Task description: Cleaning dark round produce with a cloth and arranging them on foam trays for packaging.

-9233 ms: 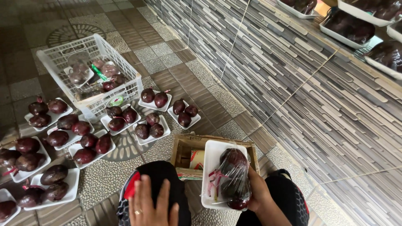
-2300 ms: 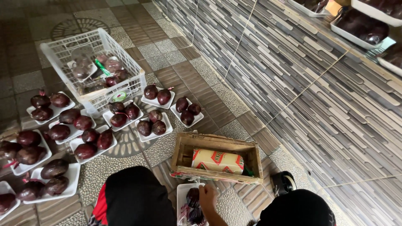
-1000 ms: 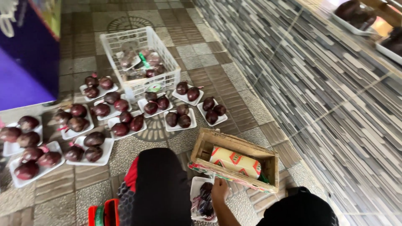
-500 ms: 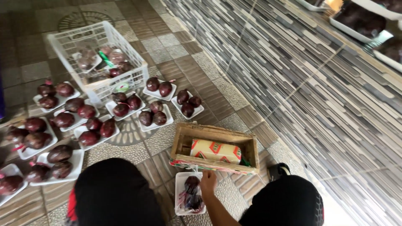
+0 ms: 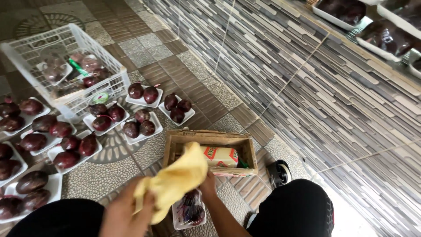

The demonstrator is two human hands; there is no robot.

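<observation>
A crumpled yellow cloth [image 5: 175, 182] hangs above the floor. Beneath it lies a white tray of dark purple fruit [image 5: 189, 212], wrapped in clear film.

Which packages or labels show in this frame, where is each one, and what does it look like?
Wrapped packet: lies in the wooden crate, blocky, pale yellow with red and green print.
Round sticker: on the floor at the white basket wall, green and white.
Wrapped tray: under the right hand, white, dark fruit under clear film.
Yellow cloth: held by the left hand, no print.
</observation>
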